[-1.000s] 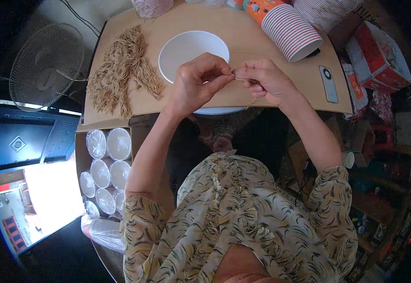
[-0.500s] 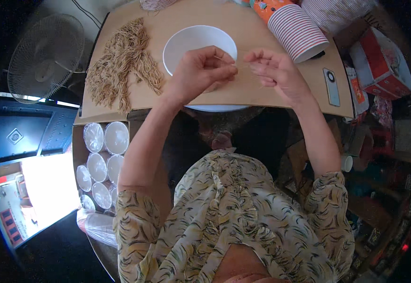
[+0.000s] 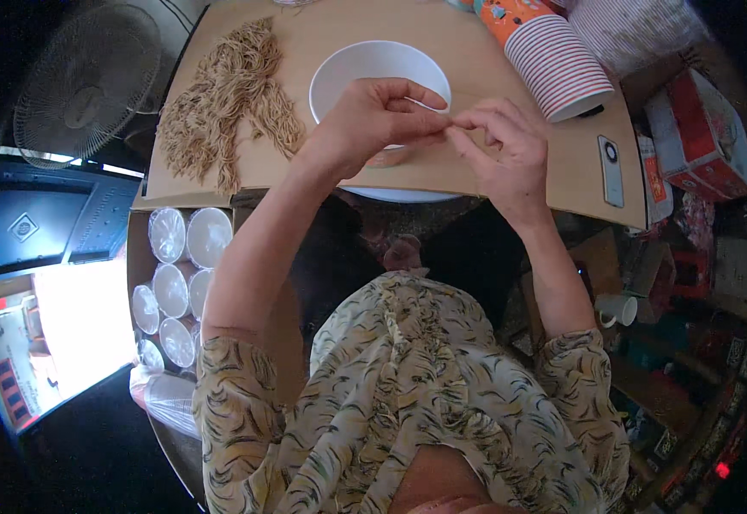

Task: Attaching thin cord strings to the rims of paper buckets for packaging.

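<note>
Left hand (image 3: 386, 124) and right hand (image 3: 510, 154) meet at the fingertips; clamped or not, can't tell.
White bowl (image 3: 380, 62) just behind, inside tabletop (image 3: 481, 51) near edge; room rightward to phone (image 3: 611, 178); fan (image 3: 86, 90) beyond left edge.

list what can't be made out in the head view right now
Head view:
- Anything between the fingertips of the left hand and right hand: too small, partly covered by fingers.
- White bowl's near side: partly behind the left hand.
- Smartphone's screen: face down, hidden by its own body.
- Striped-rim paper-cup stack's far end: cut off by the top edge.
</note>
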A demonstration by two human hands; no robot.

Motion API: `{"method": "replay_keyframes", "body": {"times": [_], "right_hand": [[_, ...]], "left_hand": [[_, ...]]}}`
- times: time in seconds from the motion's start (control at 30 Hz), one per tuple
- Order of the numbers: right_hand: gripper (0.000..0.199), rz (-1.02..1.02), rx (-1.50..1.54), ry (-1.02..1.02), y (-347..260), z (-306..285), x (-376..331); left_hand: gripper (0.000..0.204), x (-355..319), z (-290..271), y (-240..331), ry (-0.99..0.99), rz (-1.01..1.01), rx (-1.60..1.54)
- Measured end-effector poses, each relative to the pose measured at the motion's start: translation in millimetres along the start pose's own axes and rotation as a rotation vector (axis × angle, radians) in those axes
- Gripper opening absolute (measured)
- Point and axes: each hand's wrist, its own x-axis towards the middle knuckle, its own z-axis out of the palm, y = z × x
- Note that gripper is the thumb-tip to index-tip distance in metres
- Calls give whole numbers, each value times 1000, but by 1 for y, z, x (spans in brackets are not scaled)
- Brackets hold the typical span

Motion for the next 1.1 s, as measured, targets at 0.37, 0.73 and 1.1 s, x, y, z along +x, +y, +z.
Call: {"method": "replay_keyframes", "body": {"times": [0.37,0.73,1.1], "right_hand": [[12,102,70,29,6,4,-2],[20,56,-38,-33,5,-33,14],[34,289,301,-177,7,-33,0]], "left_hand": [[29,0,-4,-10,-45,68,-119],[34,-1,5,-4,-94,111,199],[41,-4,13,-2,-62,184,142]]}}
